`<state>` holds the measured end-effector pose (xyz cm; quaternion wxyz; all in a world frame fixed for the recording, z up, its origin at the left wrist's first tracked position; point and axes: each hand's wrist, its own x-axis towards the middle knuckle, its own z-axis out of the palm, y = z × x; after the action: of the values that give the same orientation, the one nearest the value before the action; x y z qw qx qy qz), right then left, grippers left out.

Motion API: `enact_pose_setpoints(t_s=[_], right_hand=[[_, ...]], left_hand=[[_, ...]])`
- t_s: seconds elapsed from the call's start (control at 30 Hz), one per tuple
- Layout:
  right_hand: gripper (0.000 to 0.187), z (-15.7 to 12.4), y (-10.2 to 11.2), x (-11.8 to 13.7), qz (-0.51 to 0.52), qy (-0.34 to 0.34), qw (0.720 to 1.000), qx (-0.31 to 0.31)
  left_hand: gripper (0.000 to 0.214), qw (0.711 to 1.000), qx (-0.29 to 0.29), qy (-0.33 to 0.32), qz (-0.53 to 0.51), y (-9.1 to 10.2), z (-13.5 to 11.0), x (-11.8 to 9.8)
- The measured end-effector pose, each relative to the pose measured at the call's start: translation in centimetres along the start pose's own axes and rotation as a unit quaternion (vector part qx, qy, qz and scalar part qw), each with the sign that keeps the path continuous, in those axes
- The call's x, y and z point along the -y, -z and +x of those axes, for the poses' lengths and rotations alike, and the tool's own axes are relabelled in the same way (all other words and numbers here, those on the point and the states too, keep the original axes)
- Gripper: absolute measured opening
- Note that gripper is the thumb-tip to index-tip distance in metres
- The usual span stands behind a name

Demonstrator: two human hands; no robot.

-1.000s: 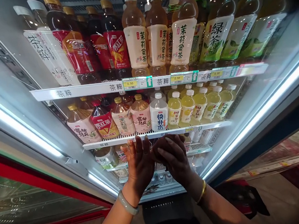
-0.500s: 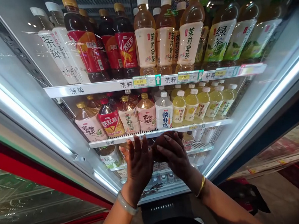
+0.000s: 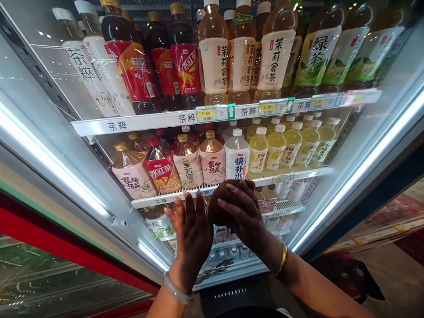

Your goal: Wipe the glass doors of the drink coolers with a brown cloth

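Note:
My right hand [image 3: 244, 213] is closed around a dark brown, rounded bundle [image 3: 221, 205]; its soft outline resembles a wadded cloth, but I cannot make out its kind. Beside it, my left hand [image 3: 194, 232] is raised with the fingers apart, holding nothing. A pale bangle [image 3: 178, 289] is on the left wrist, a gold bracelet [image 3: 282, 260] on the right. Both hands are in front of a lit drinks cooler, at the height of the second shelf's white edge strip [image 3: 156, 201]. Behind the bundle stand a peach-pink bottle [image 3: 212, 161] and a white bottle [image 3: 238, 159].
Larger tea bottles [image 3: 214, 62] line the upper shelf, whose edge carries price tags [image 3: 208, 114]. Small yellow bottles [image 3: 276, 148] stand at right on the second shelf. Bright light strips [image 3: 35, 140] run down both sides. A red-edged cabinet [image 3: 57, 251] is at the left.
The bottles and shelves have shifted slightly right in view. My hands have moved slightly left and up, and more of the brown bundle shows. The left fingers remain apart.

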<state>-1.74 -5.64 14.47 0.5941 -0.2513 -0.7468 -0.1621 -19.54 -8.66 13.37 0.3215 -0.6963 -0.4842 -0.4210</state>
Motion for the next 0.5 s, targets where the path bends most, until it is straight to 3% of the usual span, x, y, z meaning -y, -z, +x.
enact_pose_setpoints(t_s=[0.13, 0.33, 0.5], right_hand=[[0.054, 1.2, 0.8, -1.3, -0.018, -0.003, 0.999, -0.035], [0.052, -2.5, -0.8, 0.5, -0.009, -0.022, 1.0, 0.0], [0.048, 0.5, -2.1, 1.4, 0.009, -0.007, 1.0, -0.009]], left_hand=[[0.085, 1.0, 0.003, 0.02, 0.011, 0.3, -0.1, 1.0], [0.085, 1.0, 0.0, 0.019, 0.007, 0.0, -0.7, 1.2], [0.087, 1.0, 0.008, 0.023, 0.015, 0.2, -1.0, 2.3]])
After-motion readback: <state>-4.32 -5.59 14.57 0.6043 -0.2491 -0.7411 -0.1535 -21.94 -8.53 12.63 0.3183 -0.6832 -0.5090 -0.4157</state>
